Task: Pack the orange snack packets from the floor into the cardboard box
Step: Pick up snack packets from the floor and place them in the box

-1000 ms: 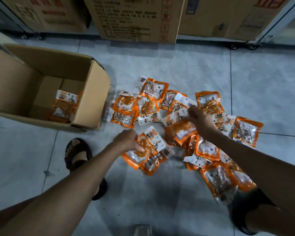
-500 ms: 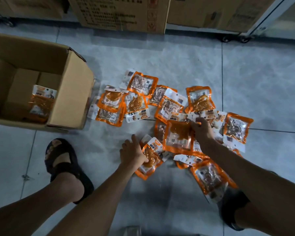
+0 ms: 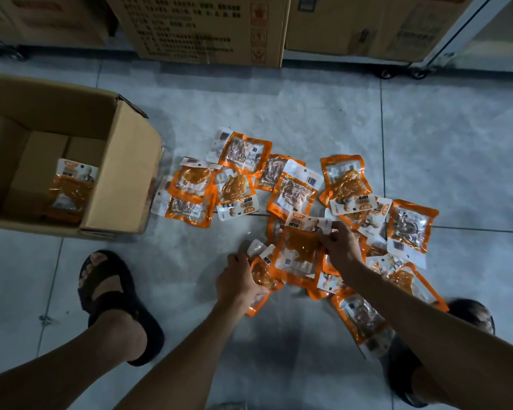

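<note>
The cardboard box [image 3: 122, 173] is sitting open on the floor [image 3: 308, 108] at the left. Down on its bottom a boxed packet [image 3: 71, 187] is lying flat, close to the right wall. There may be another beneath it, hard to tell. Everything else is waiting outside: the loose packets [image 3: 245, 156] are spreading across the tiles just right of the box, overlapping one another.

The right hand [image 3: 342, 247] is pinching a large orange packet [image 3: 298, 255] by its upper right edge, fingers curled, holding it above the heap. The left hand [image 3: 239, 281] is gripping a second packet [image 3: 261, 275], fingers wrapped round its left edge.

Compared with half a second back, the large orange packet is sitting closer in and is overlapping the second packet, where before the two were side by side. The left hand is curling round its packet rather than pressing down on top. The box contents are staying the same. A sandalled foot [image 3: 110, 279] is standing just below the box.
</note>
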### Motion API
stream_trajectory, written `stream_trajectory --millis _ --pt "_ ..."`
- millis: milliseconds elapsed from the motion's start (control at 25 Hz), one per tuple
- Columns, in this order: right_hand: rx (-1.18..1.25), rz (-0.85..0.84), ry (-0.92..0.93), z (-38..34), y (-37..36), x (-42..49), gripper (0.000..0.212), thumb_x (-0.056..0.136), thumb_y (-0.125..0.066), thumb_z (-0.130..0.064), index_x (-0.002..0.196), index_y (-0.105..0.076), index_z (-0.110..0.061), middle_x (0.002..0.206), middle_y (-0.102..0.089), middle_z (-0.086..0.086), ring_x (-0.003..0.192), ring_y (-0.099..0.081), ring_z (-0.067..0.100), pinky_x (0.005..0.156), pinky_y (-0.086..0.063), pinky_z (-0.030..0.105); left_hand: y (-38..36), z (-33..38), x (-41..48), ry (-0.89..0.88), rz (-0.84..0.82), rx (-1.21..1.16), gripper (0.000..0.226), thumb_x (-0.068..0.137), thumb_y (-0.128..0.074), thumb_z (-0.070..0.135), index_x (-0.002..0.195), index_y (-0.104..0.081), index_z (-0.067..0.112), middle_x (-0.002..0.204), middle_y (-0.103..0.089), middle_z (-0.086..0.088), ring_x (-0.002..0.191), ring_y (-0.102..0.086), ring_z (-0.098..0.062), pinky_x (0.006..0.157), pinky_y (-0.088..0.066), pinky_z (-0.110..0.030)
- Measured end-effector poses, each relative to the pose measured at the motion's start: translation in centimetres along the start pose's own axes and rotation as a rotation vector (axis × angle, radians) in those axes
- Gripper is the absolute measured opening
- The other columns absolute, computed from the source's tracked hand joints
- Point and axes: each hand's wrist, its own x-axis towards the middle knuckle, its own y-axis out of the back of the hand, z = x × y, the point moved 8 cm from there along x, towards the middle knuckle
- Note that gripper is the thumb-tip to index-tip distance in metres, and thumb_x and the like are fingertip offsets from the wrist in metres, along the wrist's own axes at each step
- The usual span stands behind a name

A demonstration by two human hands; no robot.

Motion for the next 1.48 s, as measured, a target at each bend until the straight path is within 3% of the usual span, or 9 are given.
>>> stream_trajectory --millis 160,280,480,640,760,960,1120,1240,1480 --pt "0.016 -0.037 0.022 -2.2 -0.3 -1.4 0.013 0.098 -0.052 -0.012 0.089 -0.061 -0.009 0.07 -0.058 -0.001 0.057 -0.051 0.008 0.045 -0.041 0.011 1.9 -0.2 0.2 -0.068 -0.084 -0.06 0.088 0.064 -0.081 0.057 0.133 -0.045 0.018 0.133 -0.062 -0.005 0.122 -0.06 -0.026 0.098 -0.046 -0.037" --pt "0.14 -0.059 0.021 -5.1 -0.3 -2.5 0.029 0.098 -0.053 -0.015 0.069 -0.054 -0.014 0.061 -0.051 0.0 0.054 -0.049 0.014 0.053 -0.047 0.024 6.7 -0.9 -0.6 -0.112 -0.039 -0.114 0.078 0.065 -0.079 0.055 0.128 -0.05 0.019 0.124 -0.067 -0.004 0.118 -0.062 -0.028 0.096 -0.05 -0.038" --pt "0.293 -0.097 0.068 -12.3 -1.7 -4.5 0.017 0.097 -0.053 -0.021 0.084 -0.061 -0.013 0.071 -0.062 0.005 0.062 -0.06 0.02 0.061 -0.053 0.036 21.7 -4.1 -0.6 -0.085 0.102 -0.4 0.087 0.05 -0.091 0.044 0.124 -0.056 0.014 0.118 -0.07 -0.008 0.106 -0.066 -0.029 0.091 -0.052 -0.038" --pt "0.365 -0.186 0.143 -18.8 -5.4 -7.8 0.012 0.095 -0.053 -0.019 0.091 -0.064 -0.014 0.067 -0.062 0.002 0.055 -0.065 0.02 0.05 -0.055 0.035 35.5 -7.1 -4.5 -0.137 0.29 -0.64 0.039 0.063 -0.089 0.023 0.087 -0.059 0.019 0.084 -0.07 0.002 0.077 -0.064 -0.018 0.068 -0.05 -0.027" --pt "0.31 -0.289 0.236 -22.9 -9.1 -10.4 0.017 0.087 -0.059 -0.011 0.101 -0.064 -0.003 0.079 -0.067 0.016 0.071 -0.068 0.037 0.062 -0.056 0.053 42.3 -10.1 -8.2 -0.173 0.331 -0.806 0.04 0.071 -0.084 0.015 0.107 -0.065 0.012 0.101 -0.075 -0.007 0.091 -0.071 -0.023 0.086 -0.056 -0.041" --pt "0.085 -0.314 0.535 -36.8 -15.9 -13.1 0.055 0.093 -0.054 -0.007 0.138 -0.036 -0.032 0.076 -0.062 0.01 0.066 -0.062 0.025 0.065 -0.058 0.038 47.7 -18.2 -9.2 -0.14 0.402 -0.986 0.043 0.076 -0.079 0.016 0.117 -0.066 0.012 0.102 -0.076 -0.002 0.101 -0.071 -0.025 0.095 -0.053 -0.045" --pt "-0.202 -0.283 0.784 -45.1 -26.3 -14.4 0.033 0.091 -0.05 -0.003 0.109 -0.073 -0.02 0.113 -0.069 0.005 0.089 -0.071 0.024 0.076 -0.06 0.033 49.6 -24.4 -6.6 -0.148 0.465 -1.144 0.037 0.076 -0.078 0.014 0.112 -0.068 0.017 0.087 -0.079 0.005 0.078 -0.076 -0.01 0.084 -0.057 -0.034" --pt "-0.38 -0.336 0.612 -42.4 -36.2 -11.0 0.03 0.091 -0.053 -0.005 0.103 -0.077 -0.018 0.11 -0.067 -0.002 0.086 -0.067 0.017 0.063 -0.054 0.013 48.2 -29.1 -4.0 -0.126 0.432 -1.171 0.043 0.073 -0.08 0.018 0.115 -0.068 0.02 0.097 -0.079 0.003 0.085 -0.076 -0.013 0.081 -0.057 -0.035" --pt "-0.835 -0.337 0.232 -33.6 -41.7 -5.8 0.04 0.097 -0.051 -0.023 0.131 -0.057 -0.002 0.137 -0.057 0.012 0.127 -0.055 0.029 0.097 -0.047 0.033 43.7 -33.2 0.0 -0.078 0.344 -1.17 0.04 0.078 -0.078 0.016 0.117 -0.067 0.02 0.103 -0.077 0.0 0.089 -0.076 -0.015 0.076 -0.058 -0.031"
